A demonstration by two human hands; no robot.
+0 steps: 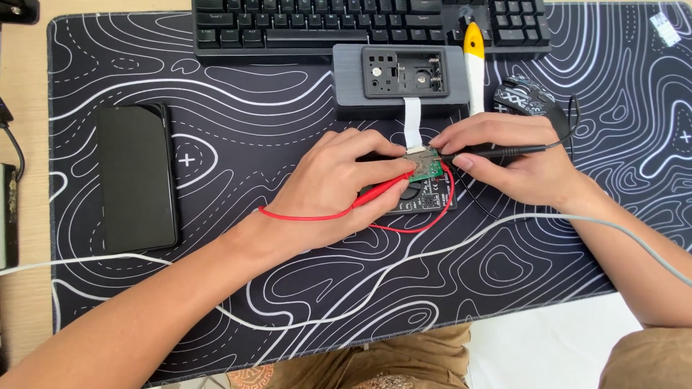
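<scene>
My left hand (339, 180) grips a red test probe (375, 193), its tip resting on a small green circuit board (427, 166). My right hand (504, 155) holds a black test probe (497, 152) whose tip touches the same board from the right. The board sits over a black multimeter (425, 198), mostly hidden by my hands. A white ribbon cable (412, 122) runs from the board up to a grey box (400, 81) with an open recessed panel. A red lead (303, 215) loops across the mat below my left hand.
A black mat with white contour lines (288, 274) covers the desk. A black phone (137, 176) lies at the left, a keyboard (324, 25) at the top, a patterned mouse (525, 97) and a yellow-white tool (473, 65) at the upper right. A grey cable (627, 238) crosses my right forearm.
</scene>
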